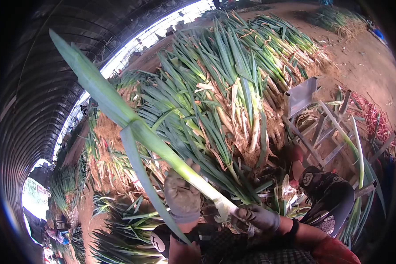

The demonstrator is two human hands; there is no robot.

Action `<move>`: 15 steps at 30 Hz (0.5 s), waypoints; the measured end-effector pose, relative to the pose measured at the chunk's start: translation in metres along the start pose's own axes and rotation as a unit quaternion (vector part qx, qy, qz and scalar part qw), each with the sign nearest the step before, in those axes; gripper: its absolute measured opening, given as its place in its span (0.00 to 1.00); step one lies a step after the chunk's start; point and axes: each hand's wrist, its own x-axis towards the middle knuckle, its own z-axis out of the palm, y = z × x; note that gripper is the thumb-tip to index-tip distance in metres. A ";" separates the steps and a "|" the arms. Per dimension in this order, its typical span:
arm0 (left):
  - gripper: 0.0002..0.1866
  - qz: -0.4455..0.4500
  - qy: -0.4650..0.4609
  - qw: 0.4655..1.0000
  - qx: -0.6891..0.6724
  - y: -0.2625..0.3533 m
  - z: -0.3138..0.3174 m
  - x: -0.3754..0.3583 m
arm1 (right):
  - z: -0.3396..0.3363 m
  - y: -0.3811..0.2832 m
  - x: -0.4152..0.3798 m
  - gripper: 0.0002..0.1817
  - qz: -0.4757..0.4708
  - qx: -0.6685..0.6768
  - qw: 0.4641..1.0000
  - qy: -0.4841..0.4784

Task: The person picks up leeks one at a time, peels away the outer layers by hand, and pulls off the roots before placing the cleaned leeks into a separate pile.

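Observation:
A long green onion (171, 160) slants across the view, its broad green leaves at the upper left and its white base at the lower right. One leaf hangs down past my left forearm. My left hand (181, 198), in a pale work glove, is closed around the stalk where green turns to white. Near the base end, my right hand (258, 218), in a darker-looking glove, grips the stalk with bent fingers. A loose flap of pale outer skin (224, 207) hangs beside the right hand. The root end is hidden by the fingers.
A big heap of green onions (215, 88) lies ahead, roots toward the right. More bundles (132, 233) lie at the lower left. A metal frame stool (317, 127) stands at the right, near red straps (369, 110). My knee (330, 193) is at the lower right.

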 end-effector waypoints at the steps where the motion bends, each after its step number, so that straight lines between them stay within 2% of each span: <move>1: 0.19 0.008 0.076 0.997 0.013 0.003 0.016 -0.005 | 0.002 -0.004 -0.002 0.34 -0.004 0.021 1.000 0.001; 5: 0.17 -0.037 0.066 0.993 0.090 -0.003 -0.021 -0.009 | -0.006 0.004 0.002 0.34 0.000 0.006 1.000 0.004; 8: 0.15 -0.064 0.087 0.992 0.064 -0.008 -0.031 -0.017 | -0.003 -0.003 -0.005 0.34 0.023 0.063 0.998 -0.018; 10: 0.14 -0.052 0.056 0.997 -0.033 -0.009 -0.021 -0.025 | -0.001 -0.010 -0.009 0.32 0.051 0.131 0.989 -0.050; 11: 0.14 -0.052 0.056 0.996 -0.034 -0.007 -0.016 -0.028 | 0.000 -0.011 -0.008 0.32 0.052 0.131 0.989 -0.050; 13: 0.14 -0.044 0.084 0.992 0.082 -0.005 -0.009 -0.031 | 0.001 -0.012 -0.007 0.31 0.053 0.165 0.982 -0.074; 14: 0.14 -0.045 0.084 0.992 0.081 -0.010 -0.031 -0.032 | 0.001 -0.011 -0.007 0.31 0.052 0.165 0.982 -0.072; 15: 0.13 -0.076 0.040 0.996 -0.017 -0.019 -0.072 -0.035 | 0.000 -0.008 -0.005 0.30 0.055 0.173 0.981 -0.072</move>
